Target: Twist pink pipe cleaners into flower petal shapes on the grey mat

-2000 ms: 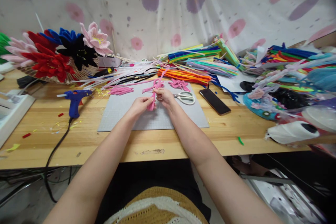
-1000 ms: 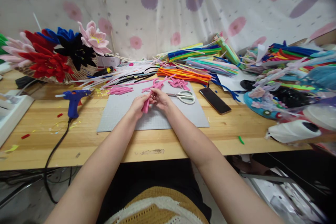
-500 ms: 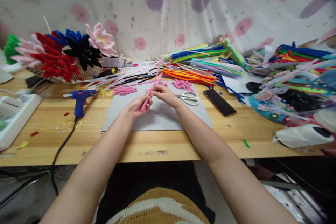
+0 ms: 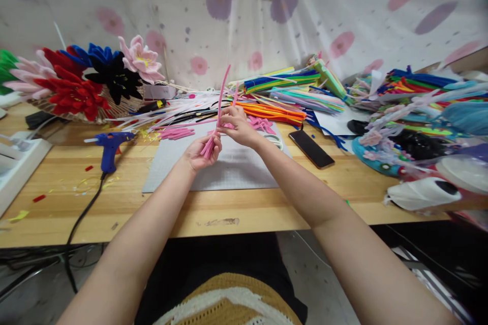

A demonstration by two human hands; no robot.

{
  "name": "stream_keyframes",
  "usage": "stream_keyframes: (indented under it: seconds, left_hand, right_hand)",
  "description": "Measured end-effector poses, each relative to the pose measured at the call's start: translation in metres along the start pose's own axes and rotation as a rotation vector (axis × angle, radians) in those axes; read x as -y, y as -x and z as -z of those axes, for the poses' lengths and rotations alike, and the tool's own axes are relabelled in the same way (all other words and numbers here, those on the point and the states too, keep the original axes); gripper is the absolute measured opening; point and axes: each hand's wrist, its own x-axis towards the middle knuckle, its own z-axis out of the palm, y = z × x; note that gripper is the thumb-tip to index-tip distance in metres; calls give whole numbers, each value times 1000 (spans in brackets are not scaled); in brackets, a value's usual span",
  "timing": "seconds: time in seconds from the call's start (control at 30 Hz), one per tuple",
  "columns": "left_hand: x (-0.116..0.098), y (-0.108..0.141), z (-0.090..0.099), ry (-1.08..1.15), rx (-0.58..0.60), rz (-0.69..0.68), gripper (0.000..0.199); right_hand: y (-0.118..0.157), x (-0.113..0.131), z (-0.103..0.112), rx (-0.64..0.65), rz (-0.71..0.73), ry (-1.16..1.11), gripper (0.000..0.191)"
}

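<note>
A bundle of pink pipe cleaners is gripped in my left hand, its cut ends fanned out below the fingers. From the top of the bundle a long pink strand rises upright. My right hand is just above and to the right, fingers pinched at the bundle's upper part; the exact hold is partly hidden. Both hands are over a grey cutting mat. Short pink pipe cleaner pieces lie at the mat's left. Behind my right hand are a bent pink shape and partly hidden scissors.
A blue glue gun with its cord stands left, below a basket of fuzzy flowers. A phone lies right of the mat. Pipe cleaner bundles line the back. A white thread cone lies at the right edge.
My right hand has moved up and slightly right, now partly covering the scissors and bent pink shape. The long strand stands more upright. The whole view has shifted slightly.
</note>
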Motion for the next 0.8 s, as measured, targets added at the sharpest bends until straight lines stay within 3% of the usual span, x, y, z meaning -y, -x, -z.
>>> stream_keyframes:
  seconds: [0.2, 0.33, 0.43, 0.5, 0.6, 0.67, 0.8]
  left_hand:
    - [0, -1, -11, -213, -103, -149, 19]
    - [-5, -5, -10, -577, -173, -361, 12]
    - [-9, -7, -10, -956, -221, -523, 12]
    - [-9, -8, -13, -1310, -346, -662, 15]
    - [-1, -10, -20, -1906, -735, -894, 21]
    - [6, -12, -21, -2155, -948, -931, 28]
    - [12, -18, -15, -2290, -961, -866, 32]
  right_hand:
    - [-11, 0, 10, 212, 4, -314, 14]
    - [-20, -3, 14, 278, -75, -399, 13]
    - [-26, -3, 17, 332, -124, -261, 13]
    - [-30, 1, 17, 348, -158, -84, 14]
    - [-35, 11, 13, 327, -257, 165, 17]
    - [-35, 17, 6, 315, -323, 267, 18]
    - [-31, 22, -6, 365, -378, 354, 19]
